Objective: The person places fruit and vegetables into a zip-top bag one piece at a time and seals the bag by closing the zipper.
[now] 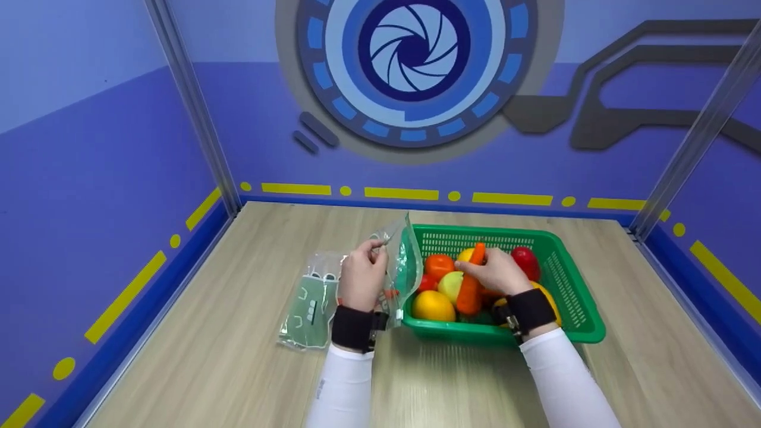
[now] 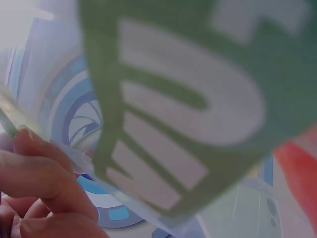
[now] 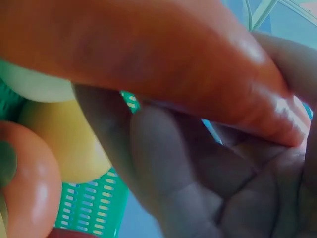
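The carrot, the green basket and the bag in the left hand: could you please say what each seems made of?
Carrot: perhaps moulded plastic or foam, glossy, with bright highlights on smooth skin.
Green basket: likely rigid plastic, slightly shiny, with regular slots.
Bag: probably thin plastic film, see-through, with glinting creases.

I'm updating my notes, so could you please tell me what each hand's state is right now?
Left hand: closed, pinching the edge of a clear plastic bag.
Right hand: closed, holding the carrot.
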Action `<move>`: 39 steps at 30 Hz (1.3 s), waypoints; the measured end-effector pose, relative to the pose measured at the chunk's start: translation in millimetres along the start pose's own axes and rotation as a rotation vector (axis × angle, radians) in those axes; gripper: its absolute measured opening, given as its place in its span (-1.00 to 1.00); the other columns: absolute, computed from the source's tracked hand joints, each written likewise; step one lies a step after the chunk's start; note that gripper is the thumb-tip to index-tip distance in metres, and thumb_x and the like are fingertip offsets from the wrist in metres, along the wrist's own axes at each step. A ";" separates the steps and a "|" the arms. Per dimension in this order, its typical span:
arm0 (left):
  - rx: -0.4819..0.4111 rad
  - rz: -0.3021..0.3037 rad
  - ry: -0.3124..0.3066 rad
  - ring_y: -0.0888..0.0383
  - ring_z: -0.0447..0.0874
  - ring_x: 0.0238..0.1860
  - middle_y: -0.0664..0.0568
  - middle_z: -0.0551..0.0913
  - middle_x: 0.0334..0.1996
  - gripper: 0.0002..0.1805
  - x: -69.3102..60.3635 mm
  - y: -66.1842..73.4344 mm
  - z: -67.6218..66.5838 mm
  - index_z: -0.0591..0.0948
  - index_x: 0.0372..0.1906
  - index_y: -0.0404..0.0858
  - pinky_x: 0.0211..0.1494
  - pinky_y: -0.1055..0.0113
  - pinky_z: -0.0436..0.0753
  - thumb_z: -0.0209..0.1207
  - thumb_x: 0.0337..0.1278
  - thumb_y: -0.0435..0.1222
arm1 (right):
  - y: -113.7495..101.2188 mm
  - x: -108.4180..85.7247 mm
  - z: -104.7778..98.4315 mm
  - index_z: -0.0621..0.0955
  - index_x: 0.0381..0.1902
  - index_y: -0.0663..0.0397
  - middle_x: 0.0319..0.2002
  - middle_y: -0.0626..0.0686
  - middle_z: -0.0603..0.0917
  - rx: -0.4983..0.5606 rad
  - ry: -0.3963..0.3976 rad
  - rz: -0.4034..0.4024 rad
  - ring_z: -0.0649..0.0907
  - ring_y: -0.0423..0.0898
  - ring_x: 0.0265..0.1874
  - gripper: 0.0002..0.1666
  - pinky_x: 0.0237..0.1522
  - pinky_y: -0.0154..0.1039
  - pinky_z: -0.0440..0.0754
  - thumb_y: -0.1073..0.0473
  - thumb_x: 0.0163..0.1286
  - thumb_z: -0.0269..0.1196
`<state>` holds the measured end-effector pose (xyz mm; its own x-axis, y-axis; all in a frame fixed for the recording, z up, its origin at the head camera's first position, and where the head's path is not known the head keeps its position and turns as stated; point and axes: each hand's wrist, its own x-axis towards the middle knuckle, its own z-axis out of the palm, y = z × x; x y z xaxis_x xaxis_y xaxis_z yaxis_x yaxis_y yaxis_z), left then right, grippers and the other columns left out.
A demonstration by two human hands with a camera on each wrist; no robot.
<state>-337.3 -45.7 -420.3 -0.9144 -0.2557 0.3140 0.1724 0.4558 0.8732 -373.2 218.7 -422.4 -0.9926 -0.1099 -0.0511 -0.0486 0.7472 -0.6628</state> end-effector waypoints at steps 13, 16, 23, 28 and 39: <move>-0.002 0.020 0.012 0.22 0.34 -0.64 0.13 0.44 -0.62 -0.75 2.5 -1.2 0.6 0.77 0.01 -0.22 -0.53 0.39 0.31 0.21 0.36 -0.28 | -23.6 -23.0 -21.2 0.54 -0.34 0.16 -0.51 0.06 0.52 0.052 0.241 -0.070 0.50 -0.05 -0.56 -0.49 -0.43 -0.25 0.45 -0.20 0.46 0.26; -0.001 0.033 0.015 0.23 0.32 -0.65 0.15 0.40 -0.64 -0.76 2.6 -1.9 1.8 0.77 -0.01 -0.24 -0.54 0.39 0.30 0.21 0.36 -0.29 | -31.9 -30.5 -23.5 0.59 -0.25 0.21 -0.42 0.15 0.65 0.124 0.353 -0.102 0.54 -0.07 -0.56 -0.50 -0.44 -0.27 0.50 -0.18 0.47 0.26; -0.003 0.027 0.000 0.22 0.33 -0.65 0.14 0.41 -0.64 -0.76 1.5 -0.5 2.5 0.77 0.01 -0.25 -0.54 0.41 0.31 0.21 0.37 -0.30 | -51.8 -42.6 -14.5 0.72 -0.22 0.23 -0.30 0.24 0.77 0.318 0.710 -0.266 0.54 -0.30 -0.56 -0.70 -0.44 -0.39 0.47 0.06 0.46 0.31; 0.006 0.026 0.001 0.23 0.32 -0.66 0.15 0.40 -0.65 -0.76 1.3 -0.2 2.7 0.77 0.01 -0.24 -0.56 0.41 0.28 0.21 0.37 -0.29 | -67.2 -48.4 -1.2 0.71 -0.24 0.33 -0.24 0.10 0.83 0.572 0.864 -0.463 0.69 -0.37 -0.38 -0.82 -0.30 -0.45 0.58 0.25 0.42 0.33; 0.037 0.037 0.017 0.22 0.34 -0.62 0.13 0.43 -0.63 -0.77 -1.4 1.9 4.4 0.78 -0.02 -0.23 -0.51 0.41 0.32 0.23 0.35 -0.27 | -80.2 -40.3 49.6 0.70 -0.21 0.28 -0.19 0.21 0.81 0.721 0.627 -0.380 0.72 -0.22 -0.32 -0.80 -0.18 -0.36 0.72 0.20 0.41 0.36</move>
<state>-337.3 -40.7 -420.7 -0.9012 -0.2525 0.3522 0.1920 0.4960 0.8468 -323.8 130.7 -404.2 -0.8150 0.2599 0.5178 -0.4986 0.1407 -0.8553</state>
